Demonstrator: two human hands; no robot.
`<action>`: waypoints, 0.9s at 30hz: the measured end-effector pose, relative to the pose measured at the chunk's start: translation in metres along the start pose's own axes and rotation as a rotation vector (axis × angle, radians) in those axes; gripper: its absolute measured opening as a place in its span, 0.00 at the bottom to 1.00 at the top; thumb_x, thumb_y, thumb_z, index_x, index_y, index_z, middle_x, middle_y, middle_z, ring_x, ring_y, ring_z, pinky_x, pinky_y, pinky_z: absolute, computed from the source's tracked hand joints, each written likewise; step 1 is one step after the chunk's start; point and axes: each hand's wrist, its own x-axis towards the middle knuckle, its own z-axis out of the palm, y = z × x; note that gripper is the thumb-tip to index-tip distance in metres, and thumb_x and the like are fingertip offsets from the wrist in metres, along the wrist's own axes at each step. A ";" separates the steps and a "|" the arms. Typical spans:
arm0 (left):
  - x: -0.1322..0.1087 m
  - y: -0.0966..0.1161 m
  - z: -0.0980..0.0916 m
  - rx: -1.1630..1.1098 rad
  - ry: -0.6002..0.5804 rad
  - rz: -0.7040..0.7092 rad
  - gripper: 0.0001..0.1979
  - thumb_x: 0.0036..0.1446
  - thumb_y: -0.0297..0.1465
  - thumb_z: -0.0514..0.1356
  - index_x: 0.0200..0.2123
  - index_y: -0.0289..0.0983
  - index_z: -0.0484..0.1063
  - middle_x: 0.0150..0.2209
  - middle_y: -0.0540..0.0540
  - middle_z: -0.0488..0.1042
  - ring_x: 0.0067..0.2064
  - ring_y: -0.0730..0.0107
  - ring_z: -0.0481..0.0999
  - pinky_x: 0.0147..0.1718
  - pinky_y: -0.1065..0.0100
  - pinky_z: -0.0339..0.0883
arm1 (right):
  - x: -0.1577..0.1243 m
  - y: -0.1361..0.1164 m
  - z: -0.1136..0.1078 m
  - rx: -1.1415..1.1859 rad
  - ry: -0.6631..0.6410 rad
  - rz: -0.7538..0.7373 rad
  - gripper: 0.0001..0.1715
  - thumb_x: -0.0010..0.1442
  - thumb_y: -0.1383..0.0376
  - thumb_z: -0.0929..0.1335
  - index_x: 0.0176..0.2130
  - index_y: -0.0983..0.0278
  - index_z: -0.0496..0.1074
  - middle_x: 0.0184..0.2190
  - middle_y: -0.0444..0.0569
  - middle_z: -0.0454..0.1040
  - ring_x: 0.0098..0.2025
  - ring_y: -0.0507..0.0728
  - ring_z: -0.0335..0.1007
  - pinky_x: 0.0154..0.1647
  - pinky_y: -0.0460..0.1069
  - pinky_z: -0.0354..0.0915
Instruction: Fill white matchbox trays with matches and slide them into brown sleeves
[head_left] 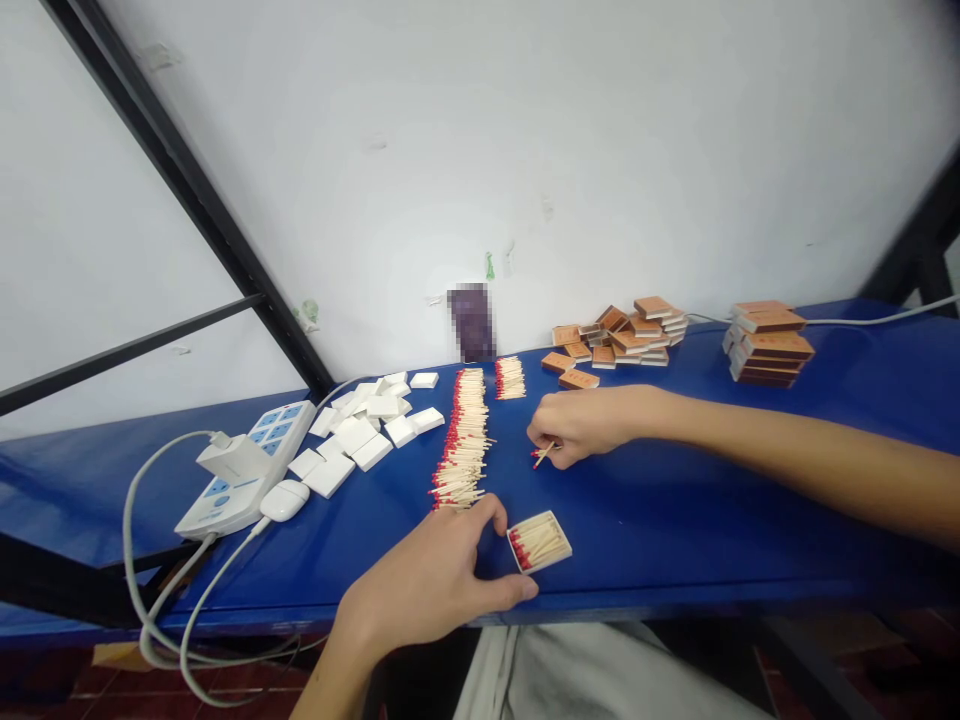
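Note:
My left hand rests on the blue table, thumb and fingers curled beside a small open tray of matches, touching its left end. My right hand is pinched on a few red-tipped matches just right of a long row of loose matches. A smaller bunch of matches lies behind the row.
White inner trays are heaped left of the row. Brown matchbox sleeves lie in a pile and a stack at the back right. A power strip, a white earbud case and cables sit at left.

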 end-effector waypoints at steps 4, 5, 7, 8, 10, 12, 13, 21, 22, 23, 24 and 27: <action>0.000 0.001 0.000 -0.010 -0.005 0.000 0.20 0.58 0.50 0.64 0.43 0.42 0.65 0.23 0.58 0.66 0.25 0.71 0.66 0.24 0.69 0.52 | 0.001 0.000 0.002 -0.139 0.071 -0.033 0.06 0.56 0.67 0.67 0.32 0.65 0.76 0.25 0.47 0.72 0.26 0.54 0.61 0.28 0.49 0.47; 0.000 0.000 0.000 -0.007 0.000 0.001 0.20 0.58 0.49 0.64 0.43 0.42 0.66 0.23 0.58 0.66 0.26 0.71 0.66 0.24 0.69 0.52 | 0.003 0.001 0.003 -0.175 0.097 -0.035 0.07 0.57 0.68 0.66 0.32 0.65 0.76 0.26 0.48 0.73 0.27 0.54 0.63 0.28 0.49 0.47; 0.000 0.000 0.001 -0.006 0.005 0.004 0.20 0.58 0.49 0.64 0.43 0.42 0.66 0.24 0.58 0.66 0.26 0.71 0.66 0.24 0.69 0.52 | 0.006 0.001 0.006 -0.220 0.140 -0.028 0.08 0.58 0.69 0.66 0.32 0.66 0.76 0.28 0.51 0.75 0.28 0.55 0.66 0.29 0.49 0.48; 0.000 -0.001 0.001 -0.008 0.006 0.006 0.20 0.57 0.49 0.64 0.43 0.42 0.66 0.24 0.58 0.66 0.26 0.71 0.66 0.24 0.70 0.52 | 0.008 0.001 0.008 -0.228 0.152 -0.022 0.08 0.58 0.69 0.65 0.32 0.66 0.76 0.29 0.52 0.76 0.29 0.55 0.67 0.29 0.49 0.49; 0.000 -0.002 0.001 -0.011 0.007 0.008 0.20 0.57 0.50 0.64 0.43 0.43 0.66 0.23 0.58 0.66 0.25 0.71 0.66 0.24 0.70 0.52 | 0.011 0.001 0.011 -0.226 0.163 -0.013 0.08 0.57 0.69 0.66 0.32 0.67 0.75 0.31 0.54 0.76 0.30 0.56 0.68 0.29 0.49 0.50; 0.000 -0.003 0.002 -0.006 0.015 0.014 0.20 0.57 0.49 0.64 0.42 0.43 0.66 0.23 0.58 0.66 0.25 0.71 0.66 0.24 0.70 0.52 | 0.012 0.001 0.014 -0.217 0.164 0.000 0.07 0.56 0.69 0.65 0.33 0.67 0.74 0.30 0.54 0.75 0.29 0.56 0.67 0.29 0.49 0.49; 0.000 -0.003 0.002 -0.004 0.019 0.019 0.19 0.58 0.49 0.64 0.42 0.43 0.65 0.23 0.58 0.66 0.25 0.71 0.66 0.24 0.70 0.52 | 0.012 0.001 0.014 -0.212 0.162 0.010 0.07 0.56 0.69 0.65 0.34 0.67 0.74 0.30 0.53 0.75 0.29 0.56 0.67 0.28 0.49 0.49; 0.000 -0.002 0.001 -0.013 0.029 0.065 0.11 0.62 0.40 0.62 0.43 0.43 0.65 0.23 0.58 0.66 0.25 0.71 0.66 0.26 0.71 0.54 | 0.003 0.005 0.005 -0.183 0.108 0.014 0.06 0.58 0.67 0.65 0.32 0.66 0.71 0.28 0.50 0.71 0.28 0.55 0.61 0.28 0.48 0.49; 0.000 -0.001 0.001 -0.011 0.028 0.064 0.12 0.61 0.41 0.62 0.43 0.44 0.66 0.23 0.58 0.66 0.25 0.71 0.66 0.25 0.70 0.53 | 0.002 0.005 0.003 -0.169 0.116 0.001 0.06 0.59 0.66 0.65 0.32 0.65 0.71 0.27 0.50 0.71 0.28 0.54 0.60 0.28 0.48 0.49; 0.000 -0.001 0.001 -0.011 0.028 0.063 0.13 0.61 0.41 0.62 0.44 0.44 0.66 0.23 0.58 0.66 0.25 0.70 0.66 0.25 0.70 0.53 | 0.000 0.005 0.001 -0.148 0.126 -0.011 0.06 0.59 0.66 0.65 0.32 0.65 0.70 0.27 0.49 0.70 0.28 0.54 0.60 0.28 0.48 0.49; 0.000 -0.001 0.000 -0.011 0.029 0.063 0.14 0.61 0.42 0.62 0.46 0.44 0.66 0.23 0.58 0.66 0.25 0.70 0.66 0.25 0.70 0.53 | -0.001 0.004 0.000 -0.121 0.135 -0.020 0.06 0.59 0.66 0.65 0.32 0.65 0.70 0.27 0.48 0.69 0.29 0.54 0.60 0.28 0.48 0.49; -0.001 -0.001 0.000 -0.005 0.035 0.064 0.19 0.63 0.42 0.61 0.55 0.46 0.65 0.25 0.57 0.67 0.27 0.68 0.69 0.27 0.70 0.56 | -0.004 0.003 -0.002 -0.043 0.139 -0.035 0.06 0.59 0.63 0.66 0.31 0.64 0.69 0.26 0.45 0.69 0.28 0.53 0.58 0.29 0.47 0.48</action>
